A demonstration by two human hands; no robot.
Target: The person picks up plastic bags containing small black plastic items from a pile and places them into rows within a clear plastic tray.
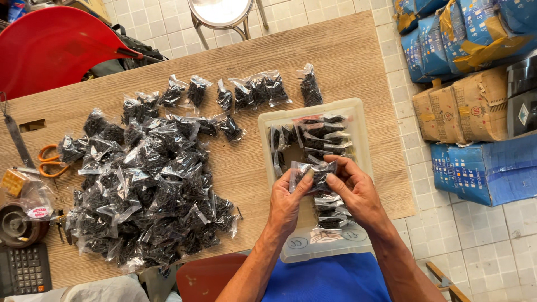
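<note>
We are holding a small clear plastic bag of black screws (314, 174) between both hands, just above the pale translucent plastic bin (358, 114) that is sitting on the wooden tabletop (347, 56). Our left hand (286, 202) is pinching the bag's left edge, thumb and forefinger pressed together on the plastic with the other fingers curled loosely beneath. Our right hand (358, 189) is gripping the bag's right side, its fingers (335, 182) closed on the film and the thumb lying across the top, at about three o'clock from the bag.

Inside the bin, more filled bags (321, 137) are lying stacked toward twelve o'clock from our hands, and a few more (330, 215) are showing below our wrists at six o'clock. At nine o'clock a large heap of identical screw bags (148, 190) is spreading over the table, with a loose row of bags (246, 92) beyond it toward eleven o'clock. Orange-handled scissors (50, 161) are resting at the far nine o'clock edge, and a black calculator (23, 269) is lying near eight o'clock. Blue and brown cartons (475, 100) are standing on the tiled floor at two o'clock.
</note>
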